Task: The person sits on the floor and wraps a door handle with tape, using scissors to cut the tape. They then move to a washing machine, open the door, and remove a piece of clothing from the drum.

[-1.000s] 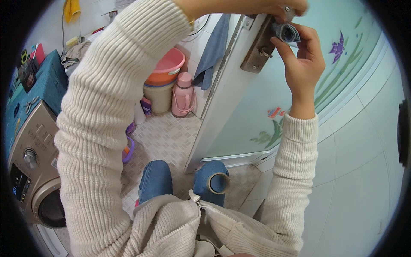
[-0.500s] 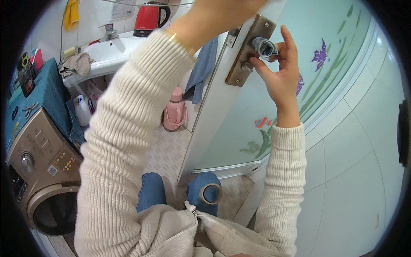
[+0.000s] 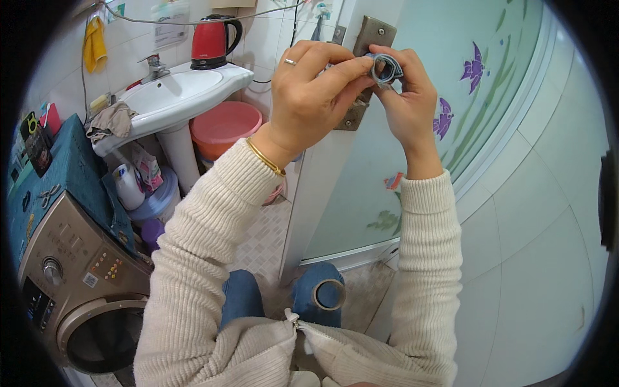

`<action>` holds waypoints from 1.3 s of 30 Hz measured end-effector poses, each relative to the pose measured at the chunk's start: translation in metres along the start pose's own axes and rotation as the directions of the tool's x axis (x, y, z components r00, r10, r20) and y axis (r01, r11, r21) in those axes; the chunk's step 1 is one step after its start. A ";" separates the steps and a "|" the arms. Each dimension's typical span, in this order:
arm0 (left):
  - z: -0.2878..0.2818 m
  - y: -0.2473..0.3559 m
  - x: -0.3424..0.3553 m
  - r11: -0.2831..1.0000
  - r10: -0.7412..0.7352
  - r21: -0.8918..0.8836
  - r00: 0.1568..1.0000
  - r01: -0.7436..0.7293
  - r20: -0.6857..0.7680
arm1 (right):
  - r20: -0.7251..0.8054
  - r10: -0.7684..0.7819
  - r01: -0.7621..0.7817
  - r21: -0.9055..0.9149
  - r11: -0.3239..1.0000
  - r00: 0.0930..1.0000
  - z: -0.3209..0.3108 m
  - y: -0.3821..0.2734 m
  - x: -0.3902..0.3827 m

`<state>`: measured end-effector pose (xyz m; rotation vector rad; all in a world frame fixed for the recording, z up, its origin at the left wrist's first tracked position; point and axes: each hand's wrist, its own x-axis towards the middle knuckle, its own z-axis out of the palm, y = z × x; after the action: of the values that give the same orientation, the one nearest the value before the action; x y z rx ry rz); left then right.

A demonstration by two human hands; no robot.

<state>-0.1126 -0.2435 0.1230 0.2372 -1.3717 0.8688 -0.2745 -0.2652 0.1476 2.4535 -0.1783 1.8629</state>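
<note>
A bluish-grey rolled wrap [image 3: 389, 68] surrounds the door handle, which is mostly hidden, and forms an open-ended tube. My left hand [image 3: 306, 90], its fingers pinched together, grips the wrap's near left edge. On the other side my right hand [image 3: 411, 97] is closed round it, with the thumb below and fingers behind. Both hands partly cover the bronze lock plate [image 3: 374, 31] on the door's edge. A ring that looks like a tape roll [image 3: 317, 295] rests on my right knee.
The frosted glass door [image 3: 348, 200] bears purple fish and green plants. At left stand a white washbasin [image 3: 187, 90], a red kettle [image 3: 210, 42], a pink basin [image 3: 225, 126] and a washing machine [image 3: 71, 258]. A cord [image 3: 161, 23] crosses the top.
My left hand has come down from the top edge and taken hold of the wrap. My right hand has closed further round the wrap. The view has shifted, showing more of the washbasin.
</note>
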 end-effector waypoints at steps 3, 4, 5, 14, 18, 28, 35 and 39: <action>0.004 -0.003 -0.002 0.997 0.079 0.023 0.996 -0.078 -0.042 | 0.005 0.022 -0.022 0.021 1.000 1.000 -0.001 -0.001 0.000; 0.005 -0.003 -0.002 0.993 0.115 0.032 0.992 -0.113 -0.051 | 0.001 0.017 -0.017 0.020 1.000 1.000 -0.002 -0.001 -0.001; 0.005 -0.002 -0.001 0.990 0.136 0.049 0.990 -0.134 -0.035 | -0.003 0.012 -0.012 0.019 1.000 1.000 -0.002 0.000 -0.001; -0.004 -0.005 0.011 0.916 0.344 0.169 0.929 -0.364 0.136 | -0.003 0.015 -0.014 0.046 0.999 1.000 0.001 -0.002 -0.004; -0.008 -0.004 0.019 0.887 0.394 0.197 0.907 -0.417 0.145 | -0.015 0.012 -0.011 0.067 0.998 1.000 0.003 -0.003 -0.004; 0.001 0.011 0.028 0.982 0.175 0.050 0.974 -0.184 0.143 | -0.039 0.027 -0.025 0.053 0.998 0.999 0.007 0.007 -0.006; 0.011 0.026 0.027 0.975 -0.201 -0.090 0.979 0.203 0.036 | -0.044 0.040 -0.039 0.038 0.999 0.998 0.008 0.003 -0.005; 0.005 0.036 0.044 0.846 -0.449 -0.260 0.885 0.466 0.122 | -0.009 0.028 -0.029 -0.075 0.997 1.000 0.000 0.000 -0.005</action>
<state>-0.1423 -0.2048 0.1523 0.3525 -1.3937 0.2614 -0.2754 -0.2646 0.1429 2.4060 -0.2785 1.8418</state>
